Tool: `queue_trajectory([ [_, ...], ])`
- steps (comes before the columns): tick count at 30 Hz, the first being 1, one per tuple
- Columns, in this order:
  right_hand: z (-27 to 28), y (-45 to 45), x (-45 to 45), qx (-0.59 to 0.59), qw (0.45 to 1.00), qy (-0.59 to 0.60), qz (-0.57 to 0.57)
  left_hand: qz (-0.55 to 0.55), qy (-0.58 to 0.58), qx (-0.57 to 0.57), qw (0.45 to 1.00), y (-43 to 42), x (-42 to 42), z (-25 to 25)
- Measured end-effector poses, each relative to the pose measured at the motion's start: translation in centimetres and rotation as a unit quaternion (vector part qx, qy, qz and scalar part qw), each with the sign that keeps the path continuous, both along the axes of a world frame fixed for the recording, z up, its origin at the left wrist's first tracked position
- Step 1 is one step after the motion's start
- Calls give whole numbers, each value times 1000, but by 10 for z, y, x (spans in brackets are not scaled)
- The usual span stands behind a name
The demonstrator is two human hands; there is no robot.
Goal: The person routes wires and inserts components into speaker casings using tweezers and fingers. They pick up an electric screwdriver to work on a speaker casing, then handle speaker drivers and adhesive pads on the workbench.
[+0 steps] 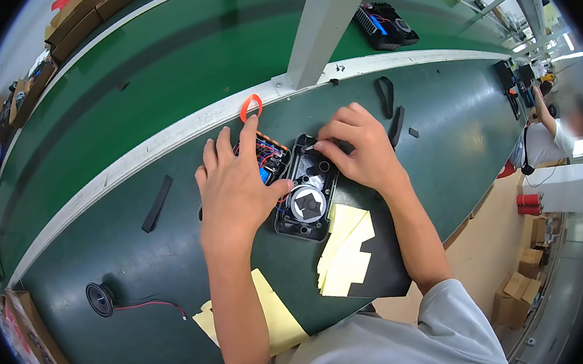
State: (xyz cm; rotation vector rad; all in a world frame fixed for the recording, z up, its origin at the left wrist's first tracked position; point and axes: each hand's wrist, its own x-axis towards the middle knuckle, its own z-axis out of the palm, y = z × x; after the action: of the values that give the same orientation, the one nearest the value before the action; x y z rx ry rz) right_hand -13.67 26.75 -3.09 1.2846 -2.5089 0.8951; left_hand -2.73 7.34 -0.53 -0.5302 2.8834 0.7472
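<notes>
Black plastic makes up the open housing (315, 173), which lies on the bench (140, 255) between its near and far edges, a round silver part (307, 203) seated at its near end. Your right hand (359, 146) brings thumb and index finger to the housing's far end; whether they grip something small, you cannot tell from this view. Your left hand (237, 186) spreads open over the circuit-filled part (272, 157) just beside it. Nearer you, yellow sheets (341, 246) overlap a black sheet (383, 264), and yellow paper (278, 313) lies by the near edge under your left forearm. An orange-red band (251, 108) sits at the far edge. Toward the bench's left end are a black strip (157, 203) and a loose speaker (99, 300) with a wire lead. Beyond the far edge rests another device (385, 25); at the right end is a person (542, 142).
</notes>
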Motion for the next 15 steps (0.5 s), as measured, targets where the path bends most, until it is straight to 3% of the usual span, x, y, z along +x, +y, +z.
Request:
queue_trajectory([
  [9,-1,0,-2,12,1000,7,22,4,-7,10,1000,-1,-1,1],
  [15,13,0,-1,84,996,6,26,32,-16,20,999,5,-2,2],
])
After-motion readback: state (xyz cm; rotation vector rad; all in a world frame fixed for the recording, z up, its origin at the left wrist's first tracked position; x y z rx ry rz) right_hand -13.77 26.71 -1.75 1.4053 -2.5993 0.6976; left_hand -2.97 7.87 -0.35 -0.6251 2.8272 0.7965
